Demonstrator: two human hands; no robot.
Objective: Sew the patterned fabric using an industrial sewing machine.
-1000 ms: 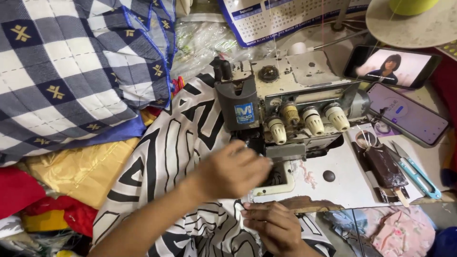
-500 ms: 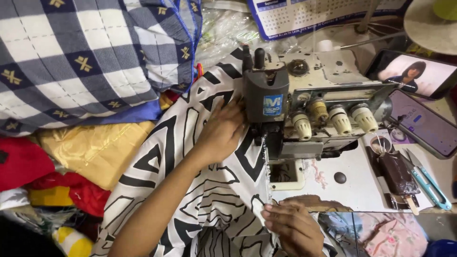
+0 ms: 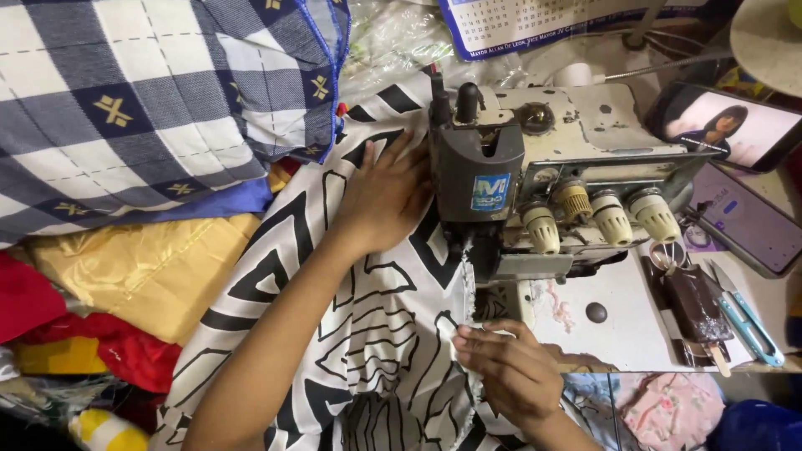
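Checked navy-and-white cloth (image 3: 142, 108) fills the upper left of the view, lying over a heap of yellow satin (image 3: 142, 267) and red fabric (image 3: 117, 355). Beside that heap, black-and-white patterned fabric (image 3: 368, 334) spreads from the machine down toward the person, running under the front of the grey overlock sewing machine (image 3: 543, 167), whose three cream tension knobs (image 3: 610, 219) face the camera. On this fabric the left hand (image 3: 386, 194) lies flat and open, fingers spread, pressed against the cloth just left of the machine's dark head. The right hand (image 3: 510, 367) sits lower, in front of the needle area, its fingertips pinched together on the fabric's edge where it meets the white machine bed (image 3: 626, 321). The two hands are well apart, one behind the needle area and one before it. To the right of the machine two phones rest near each other: one propped phone (image 3: 735, 125) showing a video, and a second phone (image 3: 748, 225) lying flat. Nearer the bed's right edge are a dark brown case (image 3: 693, 305) and small blue-handled snips (image 3: 748, 321).
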